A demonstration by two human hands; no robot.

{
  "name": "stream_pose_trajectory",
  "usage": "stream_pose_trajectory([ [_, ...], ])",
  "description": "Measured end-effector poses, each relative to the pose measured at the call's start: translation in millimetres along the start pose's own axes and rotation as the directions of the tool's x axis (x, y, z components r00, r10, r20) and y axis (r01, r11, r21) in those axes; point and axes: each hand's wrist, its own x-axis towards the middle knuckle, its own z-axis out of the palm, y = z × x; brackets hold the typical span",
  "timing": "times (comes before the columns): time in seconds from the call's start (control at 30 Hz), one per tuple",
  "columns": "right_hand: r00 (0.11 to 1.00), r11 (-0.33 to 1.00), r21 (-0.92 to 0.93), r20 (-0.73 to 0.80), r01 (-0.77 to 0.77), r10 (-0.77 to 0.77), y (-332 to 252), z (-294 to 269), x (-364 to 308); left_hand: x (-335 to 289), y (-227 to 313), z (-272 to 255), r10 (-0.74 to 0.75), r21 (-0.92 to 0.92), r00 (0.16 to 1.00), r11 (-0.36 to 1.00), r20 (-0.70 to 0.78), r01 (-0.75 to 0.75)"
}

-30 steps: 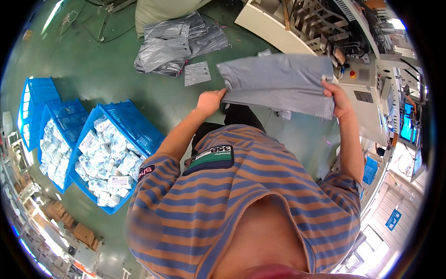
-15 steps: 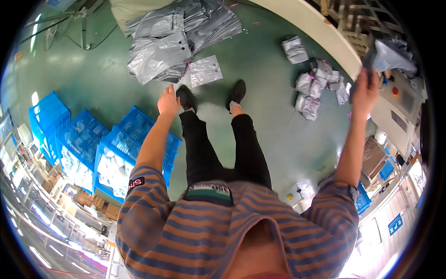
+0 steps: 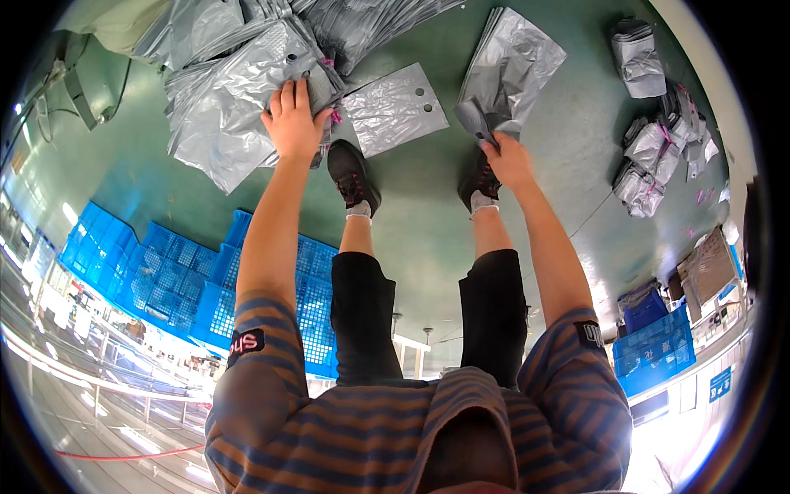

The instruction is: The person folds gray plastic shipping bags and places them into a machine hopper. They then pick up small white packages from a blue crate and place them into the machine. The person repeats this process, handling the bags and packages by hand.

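My left hand [image 3: 295,123] rests with fingers spread on a stack of silver-grey plastic bags [image 3: 239,99], which have dark round holes near one edge. Bent forward over the floor, I hold a second bundle of grey plastic bags [image 3: 514,66] by its near end in my right hand [image 3: 508,159]. The fingers of that hand are closed round the gathered end, and the bundle fans out away from me. Between the two hands one flat silver bag [image 3: 397,111] with two holes lies on the green floor. Pink ties show beside my left hand.
Several folded, tied bag bundles [image 3: 650,156] lie on the floor at the right, with another folded bundle [image 3: 638,62] beyond them. Blue plastic crates [image 3: 173,263] stand at the left. Another blue crate [image 3: 654,350] is at the lower right. A pale curved edge [image 3: 699,74] runs along the far right.
I have bent lower. My right hand has come down from the machine at the right to the floor with the bag bundle. My left hand has moved onto the bag stack.
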Motion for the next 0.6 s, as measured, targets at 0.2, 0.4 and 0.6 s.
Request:
stream_pose_trajectory([
  [0.2, 0.992, 0.863, 0.506, 0.104, 0.007, -0.069, -77.1, -41.3, -6.1, 4.4, -28.5, -6.1, 0.046, -0.313, 0.995, 0.947, -0.087, -0.071],
  [0.4, 0.987, 0.711, 0.700, 0.057, 0.068, -0.151, -145.9, -63.3, 8.0, 12.3, -54.8, -16.0, -0.187, -0.582, 0.977, 0.785, 0.104, 0.212],
  [0.6, 0.965, 0.626, 0.779, 0.133, 0.040, -0.227, -192.1, -43.3, 30.4, 9.9, -76.1, -14.0, -0.246, -0.824, 0.960, 0.511, 0.132, 0.244],
])
